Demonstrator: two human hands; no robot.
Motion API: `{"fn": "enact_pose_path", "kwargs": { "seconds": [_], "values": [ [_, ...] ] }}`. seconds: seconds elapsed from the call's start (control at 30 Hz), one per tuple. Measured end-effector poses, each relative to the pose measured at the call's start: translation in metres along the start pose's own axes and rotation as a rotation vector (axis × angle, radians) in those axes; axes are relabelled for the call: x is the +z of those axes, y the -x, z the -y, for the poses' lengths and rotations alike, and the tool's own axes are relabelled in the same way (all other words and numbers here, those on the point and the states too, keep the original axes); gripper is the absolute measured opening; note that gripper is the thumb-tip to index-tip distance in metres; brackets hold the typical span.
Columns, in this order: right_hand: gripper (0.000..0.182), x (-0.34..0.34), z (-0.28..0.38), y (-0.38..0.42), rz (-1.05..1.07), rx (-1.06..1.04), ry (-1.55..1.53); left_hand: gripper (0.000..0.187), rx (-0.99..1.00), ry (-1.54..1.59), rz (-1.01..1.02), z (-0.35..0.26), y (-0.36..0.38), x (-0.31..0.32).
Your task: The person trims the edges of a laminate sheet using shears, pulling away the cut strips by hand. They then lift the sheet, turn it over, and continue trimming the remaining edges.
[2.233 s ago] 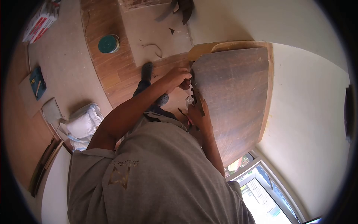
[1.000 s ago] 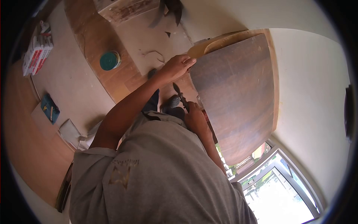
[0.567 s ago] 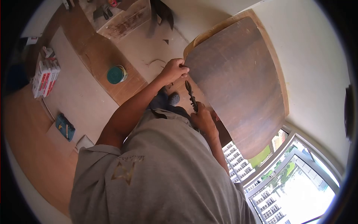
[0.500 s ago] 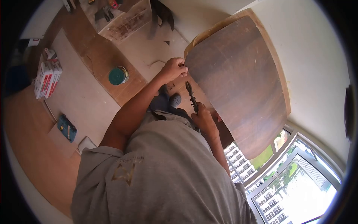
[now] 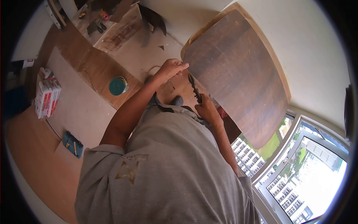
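My left hand (image 5: 174, 70) is at the near left corner of a large brown wood-grain sheet (image 5: 238, 78). Its fingers are pinched together; whether they grip the sheet's edge or something thin is hidden. In my right hand (image 5: 209, 111) is a dark pair of snips (image 5: 194, 89), held by the handles. The blades point up toward my left hand, close along the sheet's lower left edge. Behind the sheet, a lighter tan border (image 5: 266, 39) shows against the wall.
A green-lidded tub (image 5: 118, 86) stands on the floor at left. Beyond it are stacked white-and-red packs (image 5: 47, 98) and a teal pouch (image 5: 72, 144) with tools. A worn wooden box (image 5: 121, 33) sits at the back. An open window (image 5: 302, 175) is at lower right.
The view has shifted slightly. My left hand's fingers have straightened somewhat near the sheet's corner, and the snips' blades now lie closer to that hand.
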State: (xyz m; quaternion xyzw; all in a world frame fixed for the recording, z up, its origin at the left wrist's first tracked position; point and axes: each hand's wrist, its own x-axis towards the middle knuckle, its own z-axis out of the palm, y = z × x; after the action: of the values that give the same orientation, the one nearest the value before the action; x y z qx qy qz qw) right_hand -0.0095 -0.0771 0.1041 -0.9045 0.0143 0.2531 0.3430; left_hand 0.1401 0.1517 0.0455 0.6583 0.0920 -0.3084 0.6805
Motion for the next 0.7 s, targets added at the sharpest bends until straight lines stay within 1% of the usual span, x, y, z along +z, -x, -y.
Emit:
{"fn": "enact_pose_path", "kwargs": {
  "seconds": [0.03, 0.07, 0.1, 0.17, 0.2, 0.27, 0.3, 0.37, 0.4, 0.47, 0.5, 0.57, 0.6, 0.67, 0.7],
  "values": [
    [0.041, 0.003, 0.001, 0.0, -0.058, -0.041, 0.017, 0.026, 0.029, -0.109, 0.033, 0.001, 0.0, 0.004],
    [0.041, 0.004, 0.001, -0.001, -0.119, -0.086, 0.035, 0.024, 0.068, -0.078, 0.019, 0.009, -0.007, 0.007],
    [0.041, 0.003, 0.005, 0.0, -0.121, -0.078, 0.038, 0.024, 0.066, -0.075, 0.027, 0.008, -0.006, 0.004],
    [0.042, -0.002, 0.012, 0.003, -0.024, 0.015, 0.021, 0.022, 0.13, -0.095, 0.118, 0.007, -0.004, -0.004],
    [0.042, -0.001, 0.012, 0.003, -0.022, 0.023, 0.019, 0.022, 0.123, -0.094, 0.124, 0.008, -0.005, -0.009],
    [0.042, 0.002, 0.01, 0.004, -0.041, 0.016, 0.008, 0.021, 0.214, -0.245, 0.005, 0.011, -0.007, -0.016],
    [0.042, 0.002, 0.012, 0.004, -0.037, 0.025, 0.009, 0.021, 0.206, -0.24, 0.011, 0.017, -0.013, -0.018],
    [0.042, 0.001, 0.016, -0.001, -0.04, 0.029, -0.007, 0.022, 0.199, -0.34, -0.083, 0.032, -0.028, -0.022],
    [0.042, 0.003, 0.013, -0.005, -0.036, 0.032, -0.006, 0.022, 0.195, -0.337, -0.082, 0.032, -0.026, -0.018],
    [0.041, 0.012, 0.004, -0.011, -0.116, -0.067, 0.032, 0.02, 0.403, -0.386, -0.309, 0.026, -0.016, -0.006],
    [0.041, 0.009, 0.009, -0.013, -0.113, -0.063, 0.03, 0.02, 0.398, -0.387, -0.306, 0.021, -0.016, -0.005],
    [0.041, 0.004, 0.02, -0.017, 0.005, 0.055, -0.01, 0.018, -0.014, 0.231, 0.061, 0.013, -0.014, -0.003],
    [0.041, 0.005, 0.02, -0.019, 0.004, 0.058, -0.013, 0.018, -0.017, 0.229, 0.063, 0.015, -0.015, 0.001],
    [0.042, 0.008, 0.021, -0.022, -0.072, 0.01, 0.019, 0.017, 0.112, 0.106, 0.009, 0.019, -0.015, 0.006],
    [0.042, 0.009, 0.02, -0.023, -0.074, 0.009, 0.019, 0.017, 0.114, 0.105, 0.01, 0.02, -0.016, 0.006]
  ]
}}
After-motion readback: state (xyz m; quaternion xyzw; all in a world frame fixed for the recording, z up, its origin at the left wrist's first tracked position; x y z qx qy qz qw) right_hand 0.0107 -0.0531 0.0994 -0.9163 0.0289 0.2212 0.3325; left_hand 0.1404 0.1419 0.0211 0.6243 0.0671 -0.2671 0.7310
